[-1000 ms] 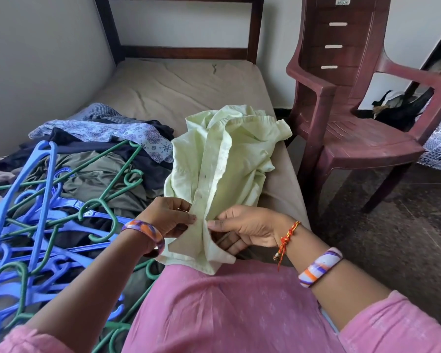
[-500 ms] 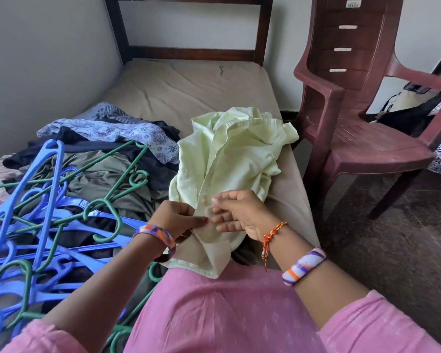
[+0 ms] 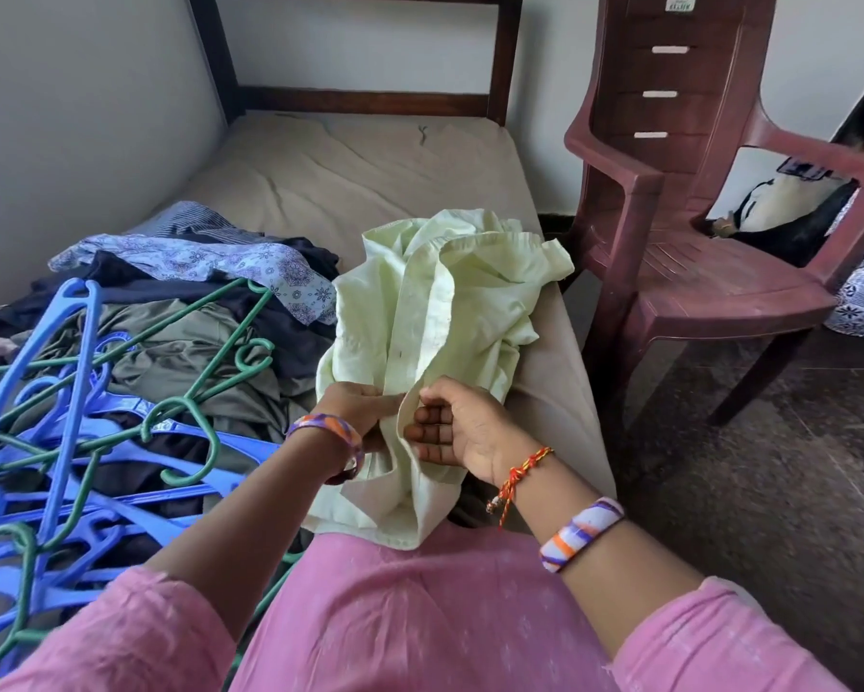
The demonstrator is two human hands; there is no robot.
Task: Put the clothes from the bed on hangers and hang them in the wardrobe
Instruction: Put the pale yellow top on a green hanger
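Blue hangers (image 3: 45,442) cut off left.

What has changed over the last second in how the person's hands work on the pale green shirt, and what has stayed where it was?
Both hands crept a little way up the front placket of the pale green shirt. The left hand and right hand keep pinching its two front edges together, as if buttoning. The shirt stays bunched on the bed; the clothes pile, the hangers and the chair have not moved.

maroon plastic chair (image 3: 709,272), black-and-white bag (image 3: 789,212)
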